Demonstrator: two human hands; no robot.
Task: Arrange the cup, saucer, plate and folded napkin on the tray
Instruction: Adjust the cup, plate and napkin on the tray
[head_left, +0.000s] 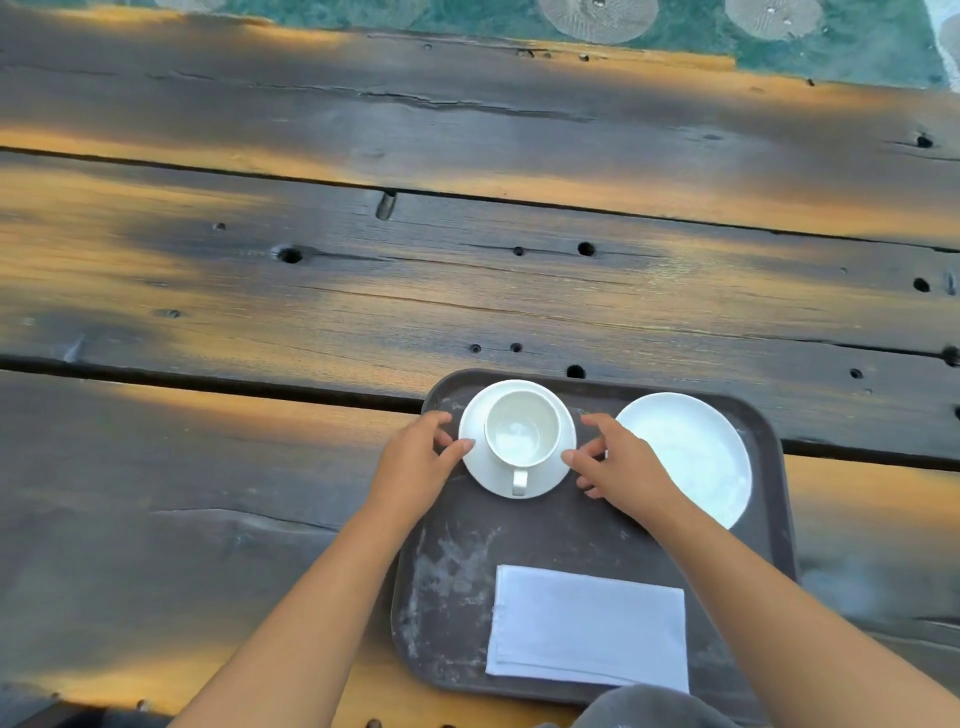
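A dark brown tray (545, 540) lies on the wooden table near me. At its far left corner a white saucer (545, 480) carries an empty white cup (522, 427), handle toward me. A white plate (691, 452) sits at the tray's far right. A folded white napkin (589, 626) lies flat at the near middle. My left hand (418, 460) touches the saucer's left rim with thumb and fingers spread. My right hand (618, 462) touches its right rim the same way, and its forearm crosses the plate's near edge.
The table (363, 291) is made of dark weathered planks with gaps, cracks and knot holes, running far to the left and beyond the tray. A green floor with round patterned shapes (597, 18) shows past the far edge.
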